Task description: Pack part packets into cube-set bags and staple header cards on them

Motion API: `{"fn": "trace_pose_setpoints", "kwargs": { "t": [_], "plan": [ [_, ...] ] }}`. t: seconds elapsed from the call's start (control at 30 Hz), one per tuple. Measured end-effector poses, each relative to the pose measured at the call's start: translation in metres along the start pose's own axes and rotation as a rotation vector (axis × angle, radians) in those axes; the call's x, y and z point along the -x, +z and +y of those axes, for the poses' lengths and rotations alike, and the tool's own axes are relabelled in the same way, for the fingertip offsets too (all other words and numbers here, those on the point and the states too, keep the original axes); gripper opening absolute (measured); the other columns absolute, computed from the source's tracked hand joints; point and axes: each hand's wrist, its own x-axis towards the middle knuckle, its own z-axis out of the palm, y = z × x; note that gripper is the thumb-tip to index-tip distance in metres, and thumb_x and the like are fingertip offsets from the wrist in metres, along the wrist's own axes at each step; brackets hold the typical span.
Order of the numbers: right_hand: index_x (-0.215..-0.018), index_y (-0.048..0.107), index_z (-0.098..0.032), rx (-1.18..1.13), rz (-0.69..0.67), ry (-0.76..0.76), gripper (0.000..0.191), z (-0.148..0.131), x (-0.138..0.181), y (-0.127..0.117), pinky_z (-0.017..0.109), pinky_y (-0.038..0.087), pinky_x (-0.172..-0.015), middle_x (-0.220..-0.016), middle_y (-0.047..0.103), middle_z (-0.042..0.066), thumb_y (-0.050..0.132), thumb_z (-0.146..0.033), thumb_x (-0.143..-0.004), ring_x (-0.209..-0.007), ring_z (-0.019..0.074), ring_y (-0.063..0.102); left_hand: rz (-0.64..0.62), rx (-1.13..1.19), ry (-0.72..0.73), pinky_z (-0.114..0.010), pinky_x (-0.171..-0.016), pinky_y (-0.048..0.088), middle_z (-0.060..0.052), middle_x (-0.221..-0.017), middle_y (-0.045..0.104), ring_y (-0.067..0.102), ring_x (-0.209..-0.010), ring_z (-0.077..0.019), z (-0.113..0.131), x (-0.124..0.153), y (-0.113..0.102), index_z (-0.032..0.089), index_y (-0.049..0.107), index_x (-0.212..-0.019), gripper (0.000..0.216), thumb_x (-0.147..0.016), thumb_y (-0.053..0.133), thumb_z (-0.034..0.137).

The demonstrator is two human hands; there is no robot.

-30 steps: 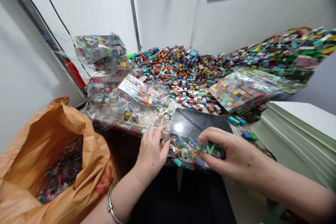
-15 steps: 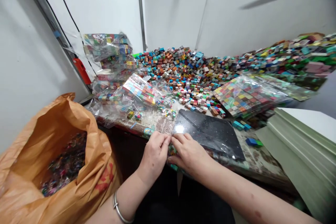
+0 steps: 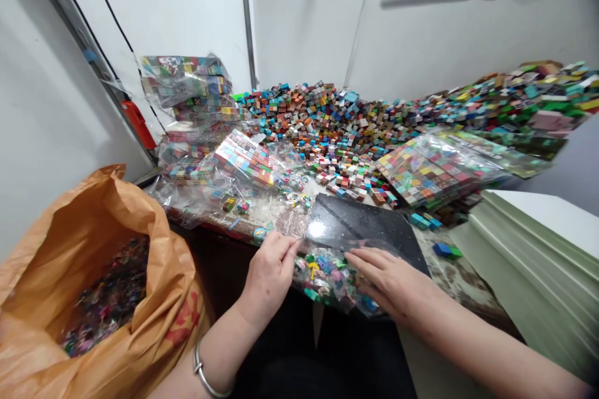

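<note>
A clear plastic bag (image 3: 327, 271) of small colourful pieces lies along the near table edge, partly over a black board (image 3: 369, 224). At the bag's left end, my left hand (image 3: 271, 268) is closed, its thumb and fingers pinching the plastic. My right hand (image 3: 390, 277) rests on the right part of the bag with fingers stretched out, hiding some of it. Small bagged pieces (image 3: 294, 190) lie on the table beyond my left hand.
An orange sack (image 3: 173, 262) holding many small packets stands open at left. Wrapped block sets (image 3: 191, 93) are stacked behind it. Loose coloured blocks (image 3: 337, 124) heap along the wall. Right of the board are another wrapped set (image 3: 425, 168) and pale green sheets (image 3: 528, 262).
My right hand has moved right, away from my left hand, and its fingers have straightened. The bag's colourful contents now show between my hands. My left hand stays at the bag's left end.
</note>
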Motion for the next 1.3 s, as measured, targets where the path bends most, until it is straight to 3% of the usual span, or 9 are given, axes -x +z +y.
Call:
{"fn": "trace_pose_setpoints", "kwargs": {
  "t": [0.13,0.3,0.37,0.63,0.7,0.8,0.97,1.07,1.3],
  "plan": [
    [-0.114,0.054,-0.015,0.020,0.039,0.055,0.038,-0.014,-0.003,-0.007,0.044,0.046,-0.082,-0.113,0.053,0.015,0.056,-0.021,-0.076,-0.102,0.0282,0.049,0.004,-0.011,-0.004,-0.026,-0.072,0.042,-0.002,-0.077,0.050,0.052,-0.072,-0.0134,0.002,0.000,-0.002,0.020,0.062,-0.084,0.022,-0.087,0.041,0.026],
    [-0.079,0.059,-0.016,-0.088,-0.209,0.146,0.006,-0.024,-0.012,-0.005,0.030,0.049,-0.065,-0.084,0.058,0.007,0.054,-0.014,-0.076,-0.076,0.0190,0.056,0.011,0.005,-0.001,-0.025,-0.071,0.042,-0.002,-0.076,0.050,0.052,-0.073,-0.0134,0.002,0.000,-0.003,0.020,0.062,-0.082,0.022,-0.087,0.041,0.024],
    [-0.074,0.058,-0.018,-0.112,-0.255,0.164,0.006,-0.020,-0.011,-0.004,0.027,0.048,-0.061,-0.078,0.059,0.005,0.054,-0.016,-0.077,-0.070,0.0167,0.057,0.017,0.012,-0.005,-0.025,-0.071,0.041,-0.002,-0.077,0.051,0.052,-0.073,-0.0136,0.000,0.000,-0.004,0.020,0.062,-0.083,0.022,-0.087,0.041,0.023],
    [-0.103,0.059,-0.015,-0.038,0.080,0.063,0.029,-0.034,0.002,-0.020,0.038,0.049,-0.076,-0.100,0.063,0.011,0.054,-0.032,-0.080,-0.089,0.0240,0.057,0.048,0.065,-0.003,-0.027,-0.075,0.042,-0.004,-0.081,0.053,0.053,-0.078,-0.0150,-0.003,-0.004,-0.005,0.019,0.065,-0.083,0.022,-0.085,0.045,0.026],
    [-0.106,0.059,-0.015,-0.071,0.049,0.041,0.039,-0.040,0.005,-0.015,0.039,0.050,-0.077,-0.100,0.064,0.010,0.063,-0.034,-0.073,-0.090,0.0248,0.058,0.046,0.124,0.010,-0.028,-0.079,0.043,-0.005,-0.087,0.055,0.054,-0.084,-0.0158,-0.002,-0.005,-0.004,0.018,0.066,-0.085,0.022,-0.085,0.045,0.025],
    [-0.101,0.061,-0.015,-0.122,-0.032,0.032,0.033,-0.047,0.002,-0.011,0.037,0.052,-0.074,-0.095,0.066,0.010,0.065,-0.028,-0.071,-0.085,0.0239,0.060,0.033,0.206,0.011,-0.031,-0.087,0.042,-0.007,-0.097,0.059,0.054,-0.093,-0.0174,-0.001,-0.004,-0.003,0.019,0.066,-0.088,0.022,-0.086,0.045,0.024],
    [-0.103,0.060,-0.011,-0.132,-0.070,0.060,0.041,-0.062,-0.029,-0.014,0.042,0.048,-0.081,-0.104,0.061,0.014,0.065,-0.035,-0.070,-0.094,0.0277,0.055,0.024,0.295,-0.043,-0.033,-0.093,0.040,-0.006,-0.103,0.062,0.054,-0.099,-0.0178,-0.001,-0.002,-0.001,0.019,0.066,-0.093,0.023,-0.085,0.046,0.025],
    [-0.100,0.061,-0.006,-0.119,-0.159,0.026,0.035,-0.074,-0.047,-0.004,0.041,0.047,-0.085,-0.103,0.062,0.016,0.064,-0.025,-0.070,-0.095,0.0285,0.055,0.022,0.325,-0.068,-0.034,-0.094,0.040,-0.006,-0.105,0.062,0.055,-0.100,-0.0183,-0.002,-0.001,0.001,0.019,0.066,-0.095,0.024,-0.085,0.045,0.027],
    [-0.114,0.054,-0.013,-0.273,-0.024,-0.037,0.037,-0.073,-0.038,0.003,0.036,0.042,-0.094,-0.117,0.057,0.009,0.054,-0.018,-0.077,-0.107,0.0216,0.051,-0.014,0.373,-0.115,-0.030,-0.088,0.044,-0.005,-0.101,0.065,0.057,-0.096,-0.0181,-0.003,0.000,0.000,0.018,0.065,-0.096,0.025,-0.085,0.046,0.028]
  ]
}}
